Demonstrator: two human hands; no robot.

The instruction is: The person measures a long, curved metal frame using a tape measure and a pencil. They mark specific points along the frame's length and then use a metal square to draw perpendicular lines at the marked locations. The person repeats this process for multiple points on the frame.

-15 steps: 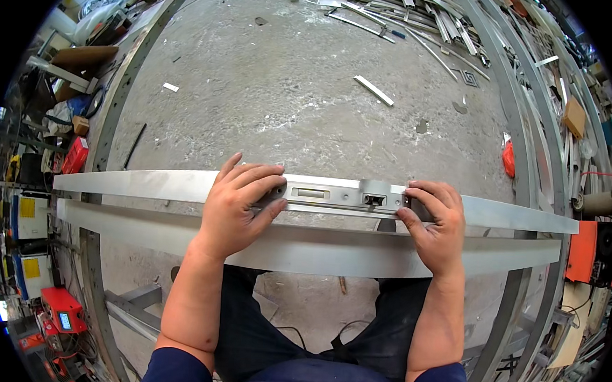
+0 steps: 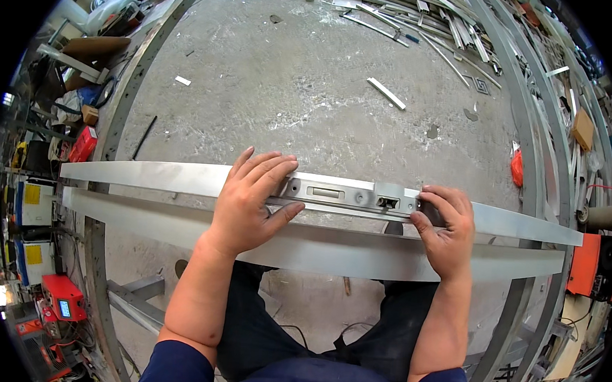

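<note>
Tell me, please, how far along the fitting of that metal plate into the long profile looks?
Done: the lock plate lies flat along the upper aluminium profile. In hand: the left hand presses its left end, the right hand its right end. Left: no screwdriver or drill shows nearby, so fastening looks undone.

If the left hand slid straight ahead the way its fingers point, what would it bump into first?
The left hand lies flat on the long metal bar, fingers pointing up and slightly right. Past the bar's far edge, the way looks free: only bare concrete floor lower down, though depth is hard to judge.
</note>
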